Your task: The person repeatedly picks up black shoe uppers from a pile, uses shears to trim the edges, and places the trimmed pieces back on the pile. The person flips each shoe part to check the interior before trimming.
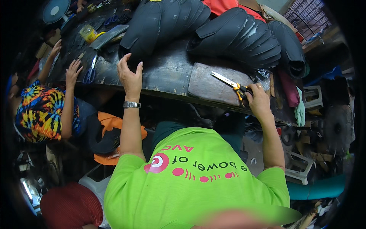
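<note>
My left hand (130, 76), a metal-banded watch at its wrist, is raised at the table edge with thumb and fingers apart and nothing between them. Just beyond its fingertips is a fanned stack of curved black pieces (152, 32). My right hand (259, 100) grips the handles of a pair of scissors (237, 87) with black and yellow handles. Their bright blades point away to the left, over a worn wooden board (206, 82). A second fanned stack of black pieces (236, 38) rises behind the board.
Further right lies another black roll (288, 49). Blue-handled scissors (90, 72) and a yellowish jar (88, 33) are on the dark table (164, 78) to the left. A co-worker in a colourful patterned shirt (44, 110) sits there, hands at the table. A pale green glove (300, 108) hangs at the right edge.
</note>
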Tool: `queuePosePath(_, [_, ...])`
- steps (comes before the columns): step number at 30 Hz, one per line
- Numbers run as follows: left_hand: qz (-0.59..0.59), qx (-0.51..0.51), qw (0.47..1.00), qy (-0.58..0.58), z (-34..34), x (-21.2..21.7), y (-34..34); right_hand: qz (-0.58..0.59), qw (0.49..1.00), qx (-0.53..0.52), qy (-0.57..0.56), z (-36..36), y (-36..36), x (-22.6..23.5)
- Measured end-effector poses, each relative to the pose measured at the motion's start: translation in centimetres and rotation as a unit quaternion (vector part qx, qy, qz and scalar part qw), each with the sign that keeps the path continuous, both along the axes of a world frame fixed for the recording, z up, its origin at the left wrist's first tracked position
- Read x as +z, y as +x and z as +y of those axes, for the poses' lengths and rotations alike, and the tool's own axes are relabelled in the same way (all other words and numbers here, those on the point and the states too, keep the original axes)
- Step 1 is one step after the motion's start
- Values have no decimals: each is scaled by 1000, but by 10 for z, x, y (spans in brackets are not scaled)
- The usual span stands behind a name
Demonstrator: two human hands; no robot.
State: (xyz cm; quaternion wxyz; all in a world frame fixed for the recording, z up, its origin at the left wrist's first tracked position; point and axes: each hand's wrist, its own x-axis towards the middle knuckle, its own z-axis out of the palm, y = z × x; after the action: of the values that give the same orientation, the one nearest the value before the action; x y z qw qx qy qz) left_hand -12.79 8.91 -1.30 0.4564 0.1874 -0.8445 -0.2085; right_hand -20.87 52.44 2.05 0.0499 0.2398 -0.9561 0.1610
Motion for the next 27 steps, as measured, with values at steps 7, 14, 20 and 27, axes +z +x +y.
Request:
queuePosePath(7, [-38, -18, 999, 12, -35, -1, -7, -91, 995, -39, 6, -3, 12, 12])
queuePosePath(14, [49, -109, 982, 146, -58, -13, -23, -89, 994, 30, 56, 4, 5, 15])
queuePosePath(20, [108, -172, 942, 267, -68, -17, -17, -85, 993, 38, 78, 0, -2, 15])
queuePosePath(27, [29, -180, 949, 259, -76, -6, 4, -112, 991, 27, 65, -2, -5, 23])
